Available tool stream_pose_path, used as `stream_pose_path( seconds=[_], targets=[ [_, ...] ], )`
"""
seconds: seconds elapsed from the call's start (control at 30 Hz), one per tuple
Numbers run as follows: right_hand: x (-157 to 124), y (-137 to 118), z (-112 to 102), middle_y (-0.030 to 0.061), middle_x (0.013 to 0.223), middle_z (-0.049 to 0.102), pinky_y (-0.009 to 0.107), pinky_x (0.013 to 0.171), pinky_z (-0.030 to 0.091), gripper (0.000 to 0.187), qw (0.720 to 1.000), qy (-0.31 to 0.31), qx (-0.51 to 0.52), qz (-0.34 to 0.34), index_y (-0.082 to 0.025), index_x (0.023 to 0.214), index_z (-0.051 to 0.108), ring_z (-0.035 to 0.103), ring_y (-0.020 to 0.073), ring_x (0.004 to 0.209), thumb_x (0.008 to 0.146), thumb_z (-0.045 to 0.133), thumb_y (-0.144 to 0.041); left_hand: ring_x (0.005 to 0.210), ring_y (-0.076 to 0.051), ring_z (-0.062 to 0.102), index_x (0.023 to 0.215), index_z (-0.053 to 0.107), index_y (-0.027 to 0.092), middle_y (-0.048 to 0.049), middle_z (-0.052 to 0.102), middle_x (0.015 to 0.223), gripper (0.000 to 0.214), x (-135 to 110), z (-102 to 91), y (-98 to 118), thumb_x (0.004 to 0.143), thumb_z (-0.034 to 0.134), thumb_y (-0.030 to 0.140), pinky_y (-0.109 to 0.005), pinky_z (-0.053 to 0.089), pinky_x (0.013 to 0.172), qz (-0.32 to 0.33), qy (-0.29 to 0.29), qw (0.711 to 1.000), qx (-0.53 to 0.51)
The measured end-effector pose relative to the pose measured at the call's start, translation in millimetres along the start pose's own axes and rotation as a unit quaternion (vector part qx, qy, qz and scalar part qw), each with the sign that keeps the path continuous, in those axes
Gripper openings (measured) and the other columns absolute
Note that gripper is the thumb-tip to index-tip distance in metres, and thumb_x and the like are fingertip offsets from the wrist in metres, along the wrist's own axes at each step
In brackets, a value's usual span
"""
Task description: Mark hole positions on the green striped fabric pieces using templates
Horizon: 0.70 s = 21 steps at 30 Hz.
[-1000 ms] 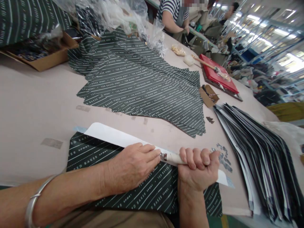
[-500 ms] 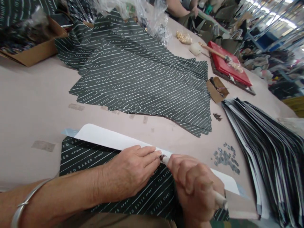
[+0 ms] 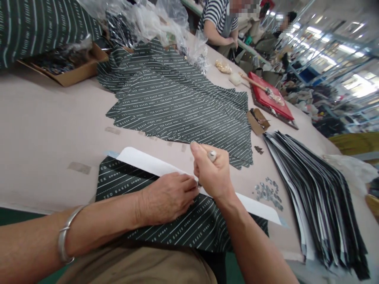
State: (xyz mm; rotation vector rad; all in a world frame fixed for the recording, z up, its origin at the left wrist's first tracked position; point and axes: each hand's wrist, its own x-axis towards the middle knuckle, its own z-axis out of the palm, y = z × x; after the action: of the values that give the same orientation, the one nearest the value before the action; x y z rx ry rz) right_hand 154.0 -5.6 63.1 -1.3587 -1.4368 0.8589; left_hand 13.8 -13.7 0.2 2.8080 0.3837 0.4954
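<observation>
My right hand [image 3: 213, 173] is wrapped in a fist round a pale-handled tool [image 3: 212, 156], held upright with its handle end showing above the fist; its lower tip is hidden. Right beside it, my left hand [image 3: 170, 197] has its fingers curled and pressed together at the fabric, and what they pinch is hidden. Both hands meet over a dark green striped fabric panel [image 3: 195, 232] with white lettering. Along the panel's upper edge runs a long white strip [image 3: 142, 159], with bits of blue tape at its ends.
A fanned stack of matching fabric pieces [image 3: 183, 106] lies beyond. To the right are small grey metal pieces [image 3: 268, 193], a pile of dark panels [image 3: 319, 193], a small cardboard box [image 3: 258, 121] and a red block [image 3: 272, 96]. A person [image 3: 219, 27] stands across the table.
My right hand has turned the tool from slanting low to upright and raised its fist. My left fingers have gone from flat to curled. The camera view has shifted.
</observation>
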Motion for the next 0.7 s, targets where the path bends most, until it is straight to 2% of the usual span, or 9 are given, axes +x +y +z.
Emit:
stream_pose_path(
  seconds=[0.17,0.37,0.43,0.5,0.6,0.7],
  targets=[
    [1.6,-4.7,12.7,-0.0073,0.051,0.028,0.025,0.044,0.019,0.048,0.996,-0.047,-0.080,-0.004,-0.021,0.054,0.030,0.026,0.0059,0.047,0.095,0.053,-0.032,0.106,-0.027,0.060,0.108,0.064,0.016,-0.0073,0.069,0.109,0.019,-1.5,6.7,-1.1,0.097,0.049,0.019,-0.041,0.052,0.088,0.011,-0.001,1.000,-0.001],
    [-10.8,-1.4,0.9,-0.0078,0.050,0.027,0.025,0.046,0.021,0.049,0.994,-0.034,-0.098,-0.030,-0.022,0.055,0.029,0.027,0.0062,0.046,0.096,0.053,-0.030,0.104,-0.024,0.060,0.105,0.063,0.016,-0.0066,0.067,0.112,0.015,-1.8,5.8,-2.0,0.096,0.052,0.015,-0.041,0.050,0.090,0.017,-0.018,1.000,0.019],
    [-12.9,-3.1,-7.8,-0.0079,0.049,0.029,0.025,0.044,0.022,0.049,0.998,-0.018,-0.057,-0.011,-0.022,0.054,0.031,0.028,0.0065,0.044,0.097,0.054,-0.031,0.103,-0.023,0.060,0.104,0.062,0.017,-0.0053,0.067,0.108,0.012,-1.3,4.0,-2.5,0.096,0.053,0.017,-0.039,0.050,0.088,0.019,-0.010,1.000,0.004],
    [-14.6,-6.1,-16.4,-0.0085,0.047,0.029,0.024,0.041,0.022,0.049,0.999,0.019,0.034,0.003,-0.022,0.054,0.034,0.027,0.0065,0.041,0.097,0.056,-0.033,0.099,-0.022,0.060,0.101,0.061,0.016,-0.0046,0.065,0.102,0.009,-0.9,2.8,-2.7,0.097,0.053,0.019,-0.037,0.051,0.083,0.016,-0.005,1.000,-0.007],
    [-21.3,-6.3,-21.9,-0.0099,0.045,0.027,0.024,0.038,0.025,0.048,0.979,0.076,0.186,-0.026,-0.023,0.055,0.034,0.024,0.0066,0.036,0.095,0.058,-0.036,0.094,-0.022,0.059,0.098,0.060,0.016,-0.0046,0.063,0.098,0.009,-0.8,2.1,-2.2,0.097,0.052,0.021,-0.038,0.051,0.078,0.008,-0.002,1.000,-0.004],
    [-31.1,5.1,-20.8,-0.0098,0.045,0.026,0.024,0.038,0.024,0.048,0.972,0.088,0.220,-0.013,-0.023,0.056,0.035,0.025,0.0072,0.036,0.097,0.055,-0.037,0.090,-0.022,0.058,0.093,0.060,0.017,-0.0044,0.062,0.094,0.010,-1.0,1.5,-1.4,0.097,0.052,0.021,-0.038,0.051,0.074,0.017,-0.006,1.000,0.004]
  ],
)
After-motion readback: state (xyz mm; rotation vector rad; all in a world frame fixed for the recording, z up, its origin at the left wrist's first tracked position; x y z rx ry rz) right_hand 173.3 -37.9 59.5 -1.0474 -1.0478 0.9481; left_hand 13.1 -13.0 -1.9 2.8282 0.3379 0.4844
